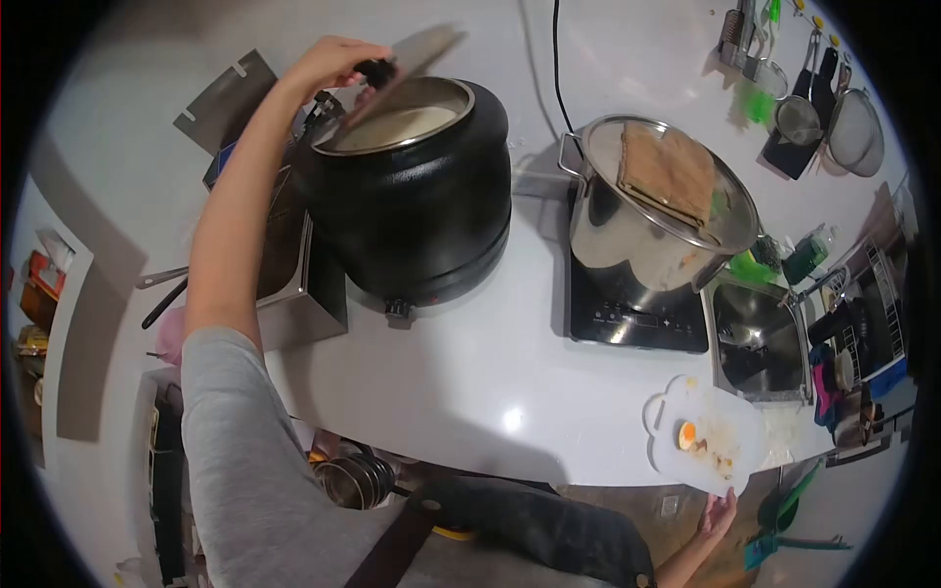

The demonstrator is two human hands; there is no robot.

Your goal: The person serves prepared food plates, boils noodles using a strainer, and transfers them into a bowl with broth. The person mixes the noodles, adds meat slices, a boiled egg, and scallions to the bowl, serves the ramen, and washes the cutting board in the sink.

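Observation:
At the upper left, my left hand point(331, 65) is closed around the black knob of a lid point(423, 51), which is tilted up and partly blurred. Below that lid stands a round black soup kettle point(407, 225) with a steel rim. Pale, whitish contents point(410, 124) show inside it. Near the counter's front edge, my right hand point(720, 514) grips the lower edge of a white cutting board point(730, 416). A piece of egg with an orange yolk point(687, 435) and some crumbly scraps lie on the board.
Right of the kettle, a large steel pot point(627, 240) with a folded brown cloth point(668, 171) on its lid sits on an induction cooker point(637, 328). Beyond are a sink point(755, 338) and hanging strainers point(855, 132). A steel container point(294, 294) stands left of the kettle.

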